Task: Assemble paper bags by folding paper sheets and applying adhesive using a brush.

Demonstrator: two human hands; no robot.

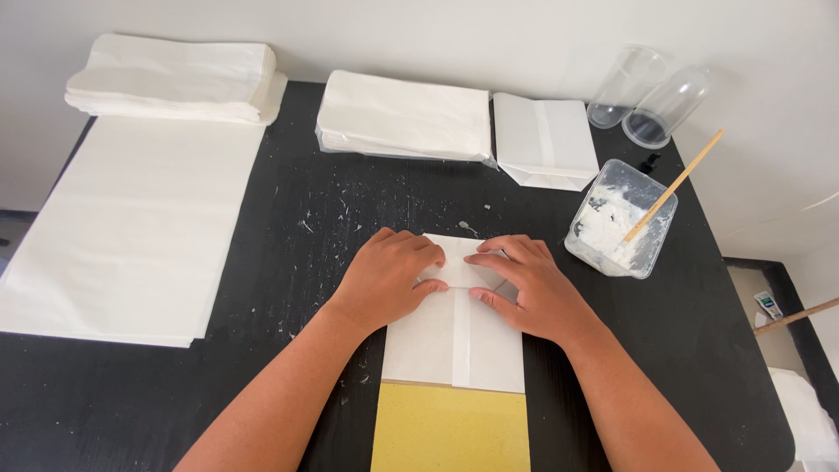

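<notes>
A white paper bag [454,345] lies flat on the black table [288,210] in front of me, over a yellow board [450,428]. My left hand [389,275] presses flat on the bag's upper left part. My right hand [529,284] presses on the upper right, fingers on a folded flap at the top end. Both hands touch the paper near the fold, fingertips almost meeting.
A clear plastic tub of white paste [619,220] with a wooden stick [673,188] stands at right. Stacks of white paper sit at far left [175,79], left [122,236] and back centre [406,118], beside a finished bag [546,140]. Two clear cups [647,92] lie behind.
</notes>
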